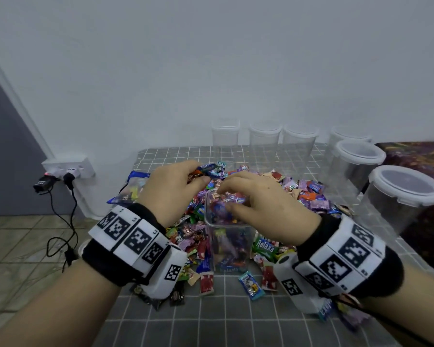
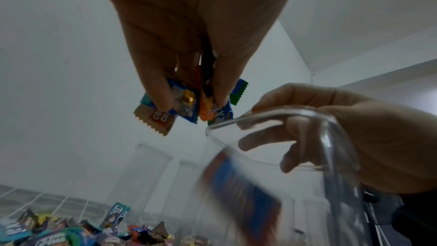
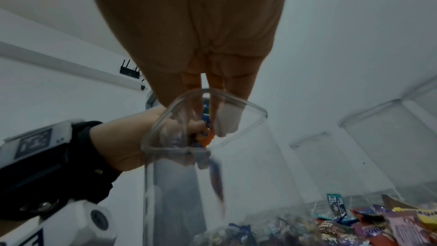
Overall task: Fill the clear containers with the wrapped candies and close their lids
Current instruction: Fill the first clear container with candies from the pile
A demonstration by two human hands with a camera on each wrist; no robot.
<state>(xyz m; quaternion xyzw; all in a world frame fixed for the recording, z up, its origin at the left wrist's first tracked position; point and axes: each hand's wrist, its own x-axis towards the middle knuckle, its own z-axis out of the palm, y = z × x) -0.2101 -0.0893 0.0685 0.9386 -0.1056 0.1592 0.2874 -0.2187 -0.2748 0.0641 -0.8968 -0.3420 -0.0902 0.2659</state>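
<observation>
Fingers (image 2: 163, 98) of the left hand (image 1: 172, 190) pinch several candies (image 2: 187, 106) beside the open container (image 1: 229, 236) mid-table, the right hand (image 1: 258, 206) apparently loose over its rim; release squarely above the mouth.

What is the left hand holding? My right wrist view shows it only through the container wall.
Observer: The left hand pinches several wrapped candies beside the open square container.
Operator: Does my right hand hold any?
Observer: None that I can see. In the head view the right hand hangs over the mouth with its fingers bent.
Operator: How many other containers are there?
Observer: Six stand along the back and right. The nearest container has its white lid on.
</observation>
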